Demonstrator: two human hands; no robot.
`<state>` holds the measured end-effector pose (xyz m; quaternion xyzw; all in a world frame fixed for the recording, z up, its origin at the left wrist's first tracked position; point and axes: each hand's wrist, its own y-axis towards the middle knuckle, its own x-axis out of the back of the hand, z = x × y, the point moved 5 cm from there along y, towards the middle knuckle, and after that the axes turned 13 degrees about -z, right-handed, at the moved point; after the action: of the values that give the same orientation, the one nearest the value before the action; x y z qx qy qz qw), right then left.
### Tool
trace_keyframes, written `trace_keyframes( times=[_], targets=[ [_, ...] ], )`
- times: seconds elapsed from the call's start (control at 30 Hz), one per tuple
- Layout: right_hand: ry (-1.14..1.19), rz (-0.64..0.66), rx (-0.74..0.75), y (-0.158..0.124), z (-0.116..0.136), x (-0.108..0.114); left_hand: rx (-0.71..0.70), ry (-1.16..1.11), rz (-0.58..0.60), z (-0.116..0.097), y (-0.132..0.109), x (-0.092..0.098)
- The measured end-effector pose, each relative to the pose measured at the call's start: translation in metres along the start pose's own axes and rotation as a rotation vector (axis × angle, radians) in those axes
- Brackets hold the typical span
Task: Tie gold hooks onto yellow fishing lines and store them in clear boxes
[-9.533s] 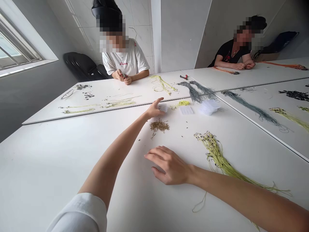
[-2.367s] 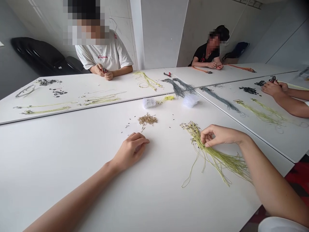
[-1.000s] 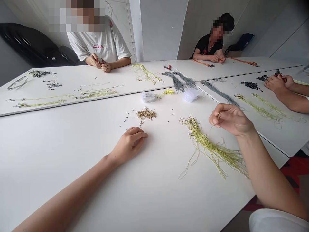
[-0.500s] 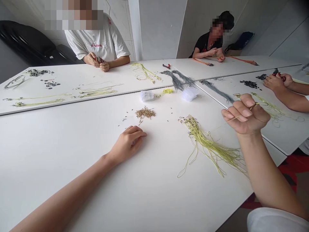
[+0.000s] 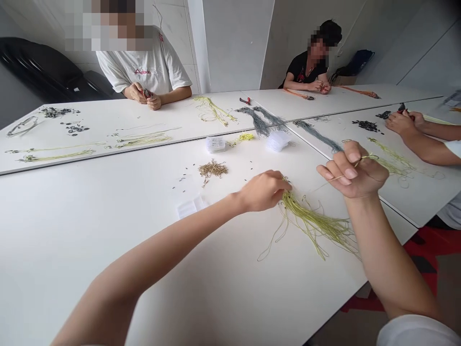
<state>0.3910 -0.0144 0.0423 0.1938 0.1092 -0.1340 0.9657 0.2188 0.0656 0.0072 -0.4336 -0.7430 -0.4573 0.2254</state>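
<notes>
My right hand (image 5: 360,173) is raised over the right side of the table, its fingers closed on a fishing hook (image 5: 370,157) with a thin yellowish line running from it. Below and to its left lies a bundle of yellow-green fishing lines (image 5: 317,218), with dark hooks gathered at its upper left end. At that end is my left hand (image 5: 264,190), fingers bent together; what is between the fingertips is hidden. Behind the left wrist sits a clear compartment box (image 5: 190,206), partly covered by the forearm. A heap of small brass-coloured metal pieces (image 5: 213,169) lies beyond it.
Clear plastic boxes (image 5: 215,144) and more transparent cases (image 5: 278,141) stand near the seam between tables. Grey line bundles (image 5: 256,120) lie across it. Two people sit opposite; a co-worker's hands (image 5: 403,122) hold a tool at right. Red-handled pliers (image 5: 245,101) lie farther back.
My left hand has moved right, from beside the brass-coloured heap to the hook end of the bundle. The compartment box has come into sight. My right hand keeps its hook.
</notes>
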Motion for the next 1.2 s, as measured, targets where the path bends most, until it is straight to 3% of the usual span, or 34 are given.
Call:
trace_keyframes(
  times=[0.1, 0.2, 0.3, 0.43, 0.67, 0.93, 1.13, 1.2],
  targets=[
    [-0.002, 0.044, 0.017, 0.000, 0.001, -0.004, 0.024, -0.132, 0.107, 0.006, 0.035, -0.034],
    [-0.080, 0.003, 0.018, 0.002, 0.001, -0.002, 0.035, -0.206, 0.168, 0.013, 0.048, -0.051],
    [-0.175, -0.048, 0.005, 0.003, -0.001, 0.002, 0.075, -0.278, 0.192, 0.020, 0.049, -0.054],
    [-0.201, -0.004, 0.019, 0.003, 0.001, 0.003, 0.159, -0.358, 0.178, 0.031, 0.045, -0.052],
    [-0.350, -0.035, -0.046, 0.004, -0.002, 0.006, 0.304, -0.478, 0.065, 0.042, 0.044, -0.053],
    [-0.287, 0.139, -0.150, -0.004, -0.009, -0.004, 0.487, -0.605, -0.058, 0.048, 0.040, -0.055],
    [-0.284, 0.563, -0.298, -0.022, -0.022, -0.012, 0.625, -0.694, -0.117, 0.052, 0.036, -0.056],
    [-0.272, 0.633, -0.307, -0.023, -0.023, -0.014, 0.653, -0.745, -0.115, 0.051, 0.035, -0.056]
  ],
)
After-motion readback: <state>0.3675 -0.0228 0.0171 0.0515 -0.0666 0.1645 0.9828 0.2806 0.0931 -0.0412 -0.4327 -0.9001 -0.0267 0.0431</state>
